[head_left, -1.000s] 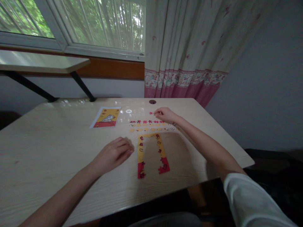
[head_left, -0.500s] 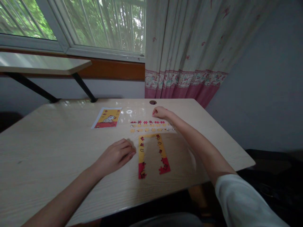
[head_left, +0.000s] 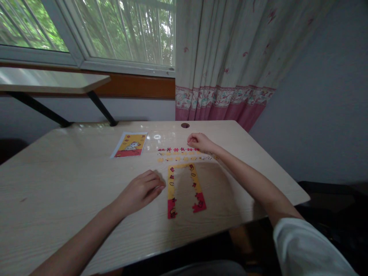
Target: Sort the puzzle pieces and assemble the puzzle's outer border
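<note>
My right hand [head_left: 199, 142] is over the far end of the top row of red puzzle pieces [head_left: 176, 150]. Its fingers are pinched on a small red puzzle piece [head_left: 188, 144], mostly hidden by the fingertips. Below the red row lie two rows of yellow and white puzzle pieces [head_left: 178, 158]. My left hand [head_left: 145, 189] rests on the table with loosely bent fingers and nothing in them. Just right of it lies a partly joined puzzle border [head_left: 171, 188], yellow above and red below, with its left, top and right sides in place and a gap along the near side.
A picture sheet [head_left: 130, 145] with a white animal on yellow and red lies left of the rows. The light wooden table [head_left: 86, 176] has a round cable hole [head_left: 185, 125] at the back. A raised shelf [head_left: 51, 80] stands at the back left, near a window and a curtain [head_left: 218, 76].
My right hand has moved slightly right and nearer to me, down toward the red row, still pinched. My left hand and the puzzle border have stayed put.
</note>
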Motion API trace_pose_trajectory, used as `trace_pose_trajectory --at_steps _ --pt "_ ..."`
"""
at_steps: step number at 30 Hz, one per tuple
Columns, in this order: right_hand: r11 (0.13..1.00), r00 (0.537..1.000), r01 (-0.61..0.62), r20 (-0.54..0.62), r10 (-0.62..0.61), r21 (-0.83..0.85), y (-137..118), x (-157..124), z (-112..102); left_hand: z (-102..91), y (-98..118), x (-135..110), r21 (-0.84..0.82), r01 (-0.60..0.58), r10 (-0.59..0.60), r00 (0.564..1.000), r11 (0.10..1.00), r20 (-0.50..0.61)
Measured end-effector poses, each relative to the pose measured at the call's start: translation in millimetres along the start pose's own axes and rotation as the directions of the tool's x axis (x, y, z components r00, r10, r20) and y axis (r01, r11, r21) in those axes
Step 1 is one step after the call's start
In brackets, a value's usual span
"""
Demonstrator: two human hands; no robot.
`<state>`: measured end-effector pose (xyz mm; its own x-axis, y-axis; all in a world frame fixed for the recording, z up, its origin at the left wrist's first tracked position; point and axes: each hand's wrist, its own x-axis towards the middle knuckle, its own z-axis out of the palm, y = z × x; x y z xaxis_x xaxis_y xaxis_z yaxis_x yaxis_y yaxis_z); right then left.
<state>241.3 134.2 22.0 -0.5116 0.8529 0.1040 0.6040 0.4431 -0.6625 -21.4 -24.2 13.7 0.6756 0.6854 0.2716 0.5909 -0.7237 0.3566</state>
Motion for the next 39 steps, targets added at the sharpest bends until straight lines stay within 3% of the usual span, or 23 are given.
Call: trace_pose_trajectory --at_steps 4,8,12,16,23,27,32,35,39 --pt "0.951 0.998 0.044 0.017 -0.052 0.307 -5 -59 4 -1.5 7 4 -0.125 0.029 -0.036 0.998 0.992 -0.052" --pt "0.894 0.999 0.024 0.03 -0.042 0.447 -16 -108 22 2.8 18 13 -0.254 0.082 -0.113 0.987 0.964 -0.111" --pt "0.844 0.999 -0.015 0.043 -0.009 0.536 -35 -122 44 11.7 29 22 -0.317 0.099 -0.144 0.982 0.943 -0.121" --pt "0.837 0.999 0.024 0.004 -0.032 0.547 -49 -120 57 15.3 35 25 -0.302 0.089 -0.121 0.988 0.949 -0.092" --pt "0.912 0.996 0.094 -0.047 -0.082 0.399 -65 -128 61 17.9 39 26 -0.356 0.088 -0.121 0.99 0.93 -0.07" --pt "0.949 0.979 0.181 -0.14 -0.149 0.257 -66 -128 58 22.5 35 26 -0.437 0.177 -0.233 0.969 0.882 -0.079" --pt "0.924 0.882 0.381 -0.284 -0.375 -0.034 -60 -128 58 25.1 25 24 -0.531 0.293 -0.382 0.922 0.795 -0.063" --pt "0.884 0.834 0.443 -0.293 -0.467 -0.15 -56 -128 63 25.6 23 23 -0.524 0.297 -0.38 0.923 0.798 -0.055" --pt "0.855 0.808 0.462 -0.286 -0.515 -0.235 -54 -126 67 28.9 24 23 -0.546 0.261 -0.341 0.939 0.796 -0.049"
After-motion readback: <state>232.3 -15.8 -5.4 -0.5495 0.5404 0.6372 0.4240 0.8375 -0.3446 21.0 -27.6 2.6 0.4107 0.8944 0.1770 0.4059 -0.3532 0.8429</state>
